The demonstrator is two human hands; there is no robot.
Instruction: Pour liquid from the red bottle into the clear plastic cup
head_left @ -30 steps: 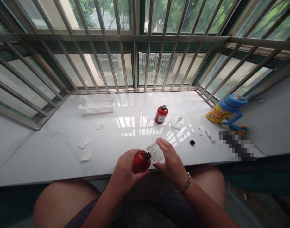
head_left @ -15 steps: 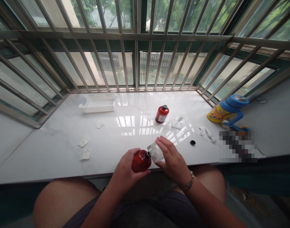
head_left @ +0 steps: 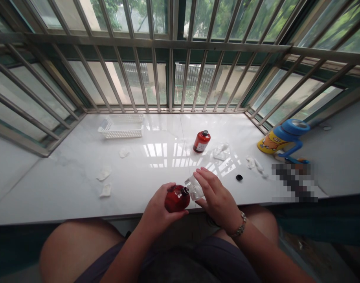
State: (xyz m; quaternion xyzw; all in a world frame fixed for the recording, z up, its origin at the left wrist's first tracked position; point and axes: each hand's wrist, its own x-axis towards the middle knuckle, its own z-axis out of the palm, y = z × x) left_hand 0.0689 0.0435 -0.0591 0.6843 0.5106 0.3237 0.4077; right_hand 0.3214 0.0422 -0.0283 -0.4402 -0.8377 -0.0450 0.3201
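Note:
My left hand (head_left: pixel 159 208) is wrapped round a red bottle (head_left: pixel 177 199), which lies tilted with its dark neck pointing right. In my right hand (head_left: pixel 217 196) is a small clear bottle (head_left: pixel 195 189), tipped so that its mouth meets the neck of the red one. Whether liquid passes between them cannot be made out. A black cap (head_left: pixel 239 177) lies on the white counter (head_left: pixel 65 181) to the right of my right hand. Farther back, a second red bottle (head_left: pixel 201 142) with a dark cap and a white label stands upright.
A white perforated basket (head_left: pixel 121 133) sits at the back left. Crumpled white tissue pieces (head_left: pixel 103 173) lie at left, others (head_left: pixel 254 163) at right. Clear plastic wrapping (head_left: pixel 221 151) is beside the standing bottle. A blue and yellow jug (head_left: pixel 281 136) stands right; window bars (head_left: pixel 168 78) border the counter.
Both hands and the two held bottles have shifted very slightly to the right in view. The grip and the bottles' mouth-to-mouth position look the same.

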